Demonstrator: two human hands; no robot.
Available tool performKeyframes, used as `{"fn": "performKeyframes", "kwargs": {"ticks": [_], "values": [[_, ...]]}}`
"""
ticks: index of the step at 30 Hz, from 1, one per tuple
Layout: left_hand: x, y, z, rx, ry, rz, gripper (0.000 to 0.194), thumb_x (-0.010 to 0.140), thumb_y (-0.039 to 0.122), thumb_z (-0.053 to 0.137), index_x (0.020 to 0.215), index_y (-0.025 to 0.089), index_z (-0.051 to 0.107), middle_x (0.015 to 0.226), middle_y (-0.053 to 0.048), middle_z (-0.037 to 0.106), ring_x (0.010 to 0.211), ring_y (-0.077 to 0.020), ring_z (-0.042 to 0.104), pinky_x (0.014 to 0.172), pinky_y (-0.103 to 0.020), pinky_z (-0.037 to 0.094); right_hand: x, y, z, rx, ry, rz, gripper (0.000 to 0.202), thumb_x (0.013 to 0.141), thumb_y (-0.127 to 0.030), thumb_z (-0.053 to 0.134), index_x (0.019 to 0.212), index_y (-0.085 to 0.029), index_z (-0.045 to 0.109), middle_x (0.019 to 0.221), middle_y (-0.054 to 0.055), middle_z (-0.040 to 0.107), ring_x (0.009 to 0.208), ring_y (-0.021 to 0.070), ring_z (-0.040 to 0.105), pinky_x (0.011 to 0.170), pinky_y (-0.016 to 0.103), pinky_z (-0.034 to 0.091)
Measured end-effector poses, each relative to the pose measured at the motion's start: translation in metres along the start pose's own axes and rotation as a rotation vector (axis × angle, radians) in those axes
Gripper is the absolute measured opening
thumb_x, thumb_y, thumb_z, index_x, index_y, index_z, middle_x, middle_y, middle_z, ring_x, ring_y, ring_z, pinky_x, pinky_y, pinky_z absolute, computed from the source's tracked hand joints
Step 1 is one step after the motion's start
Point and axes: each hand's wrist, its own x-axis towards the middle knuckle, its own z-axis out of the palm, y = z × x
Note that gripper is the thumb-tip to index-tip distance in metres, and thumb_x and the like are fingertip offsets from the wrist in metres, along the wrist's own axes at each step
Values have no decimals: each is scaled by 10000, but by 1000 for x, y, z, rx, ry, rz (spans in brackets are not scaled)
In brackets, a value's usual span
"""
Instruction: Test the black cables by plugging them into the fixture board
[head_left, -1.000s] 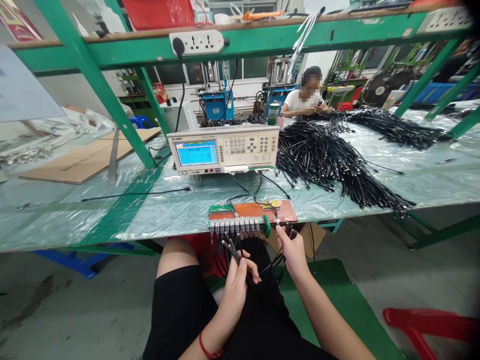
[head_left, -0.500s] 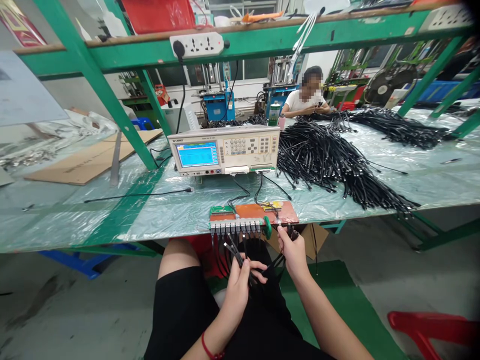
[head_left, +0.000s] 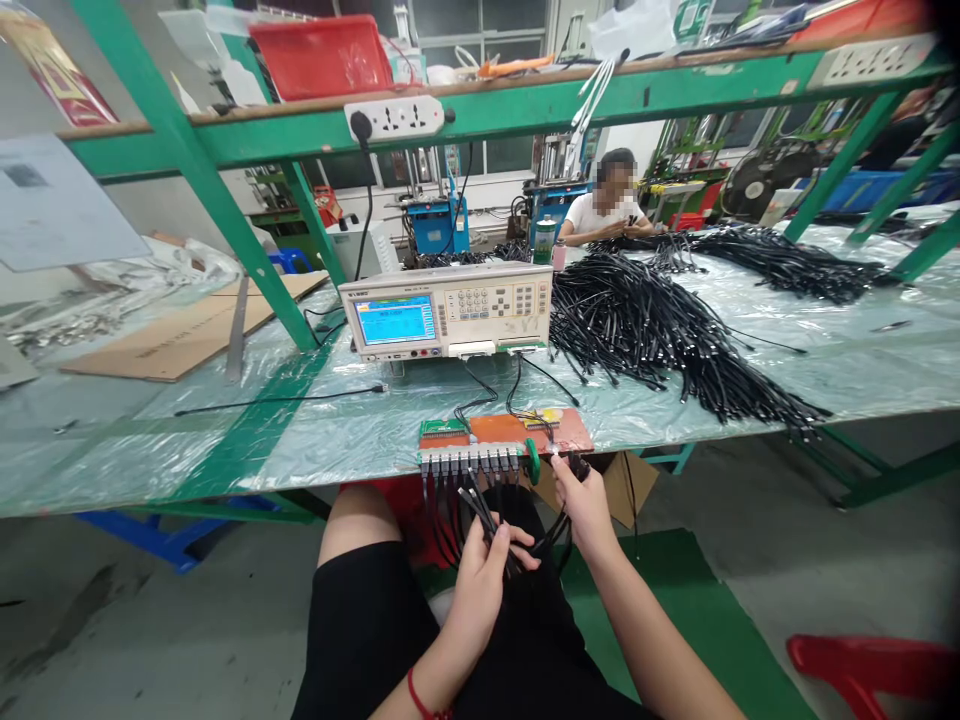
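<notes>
Black cables (head_left: 480,510) are bunched in my left hand (head_left: 487,560), their plug ends pointing up and left. My right hand (head_left: 583,495) is closed around black cable ends at the right end of the orange board (head_left: 495,430), its thumb and finger near a connector there. A row of black plugs (head_left: 469,463) sits along the board's front edge, with cables hanging down from them. Behind the board stands a tester (head_left: 450,310) with a lit blue screen, joined to it by thin black wires.
A large heap of black cables (head_left: 660,330) covers the table's right. One loose cable (head_left: 281,400) and a metal ruler (head_left: 237,330) lie left. A person (head_left: 611,200) sits beyond. Green shelf posts (head_left: 225,230) rise in front; a red stool (head_left: 870,670) stands lower right.
The view has tilted up slightly, so the shelf and table appear lower. The tester's screen shows different content. Both hands keep their hold on the cables.
</notes>
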Motion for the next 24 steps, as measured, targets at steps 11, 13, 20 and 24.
{"fn": "performKeyframes", "kwargs": {"ticks": [11,13,20,24], "values": [[9,7,14,24,-56,-7,459,886,601,625,901,144,579,803,-83,731,603,-174,689,621,-311,559,2,-8,-4,38,23,94,624,617,-721,803,742,-134,634,526,24,546,362,67,347,332,193,184],[10,4,16,33,-84,11,453,905,606,593,895,155,556,739,-44,697,526,-143,641,550,-277,525,1,-5,-9,66,29,94,630,628,-727,795,751,-126,651,544,32,568,336,51,316,321,190,163],[15,-5,13,4,-69,1,525,850,697,601,948,193,493,583,96,474,371,-28,290,370,-161,274,3,0,-11,33,-91,85,626,678,-739,754,736,-124,652,502,13,543,309,30,260,320,175,141],[21,-1,18,7,-77,-29,546,834,722,596,954,204,474,605,104,471,365,-5,204,358,-146,191,7,-6,-3,-46,-78,126,660,637,-777,745,746,-134,645,469,-18,489,322,45,269,321,181,127]]}}
